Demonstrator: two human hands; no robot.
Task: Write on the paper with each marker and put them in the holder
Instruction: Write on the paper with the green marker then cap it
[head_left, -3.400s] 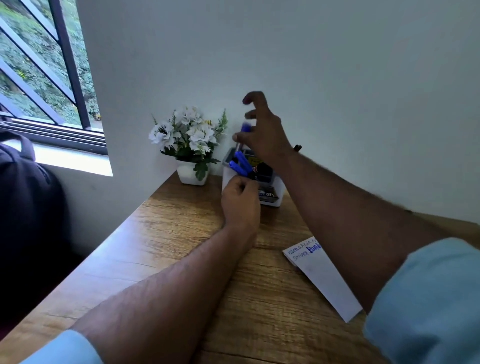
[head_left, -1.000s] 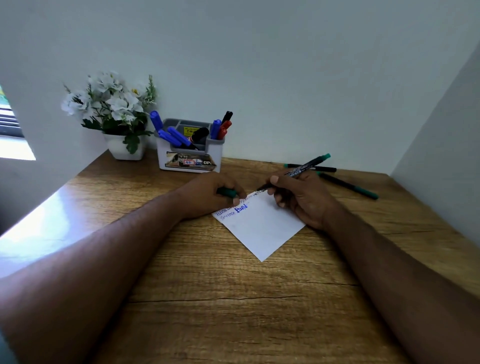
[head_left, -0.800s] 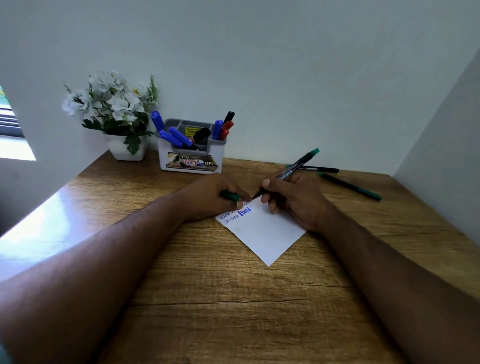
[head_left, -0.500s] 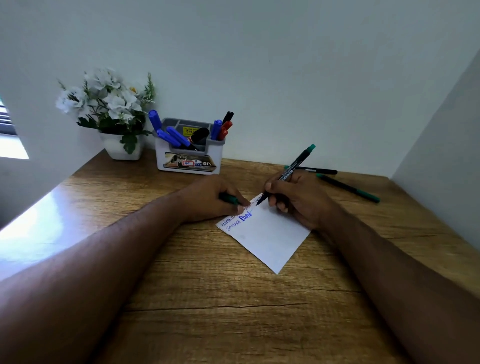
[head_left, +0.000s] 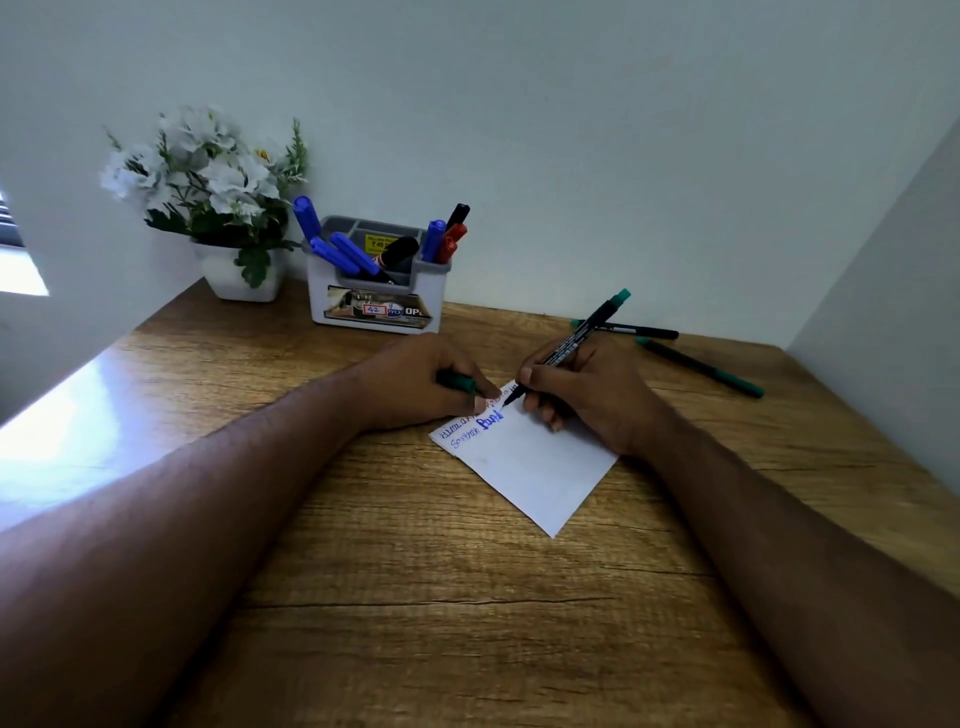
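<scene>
A white paper (head_left: 535, 470) with blue and dark writing near its top lies on the wooden desk (head_left: 467, 597). My right hand (head_left: 592, 395) grips a black marker with a green end (head_left: 576, 340), its tip down on the paper's upper edge. My left hand (head_left: 421, 384) holds the green cap (head_left: 457, 383) in curled fingers, with fingertips resting on the paper's top corner. Two more green-ended markers (head_left: 696, 366) lie on the desk at the back right. The grey holder (head_left: 379, 306) at the back wall has several blue, red and black markers standing in it.
A white pot of white flowers (head_left: 218, 208) stands left of the holder in the corner. Walls close the desk at the back and on the right. Bright window light falls on the desk's left edge.
The view swung from the holder to the paper. My right hand has brought the green marker's tip down onto the paper's top, while my left hand keeps the cap beside it.
</scene>
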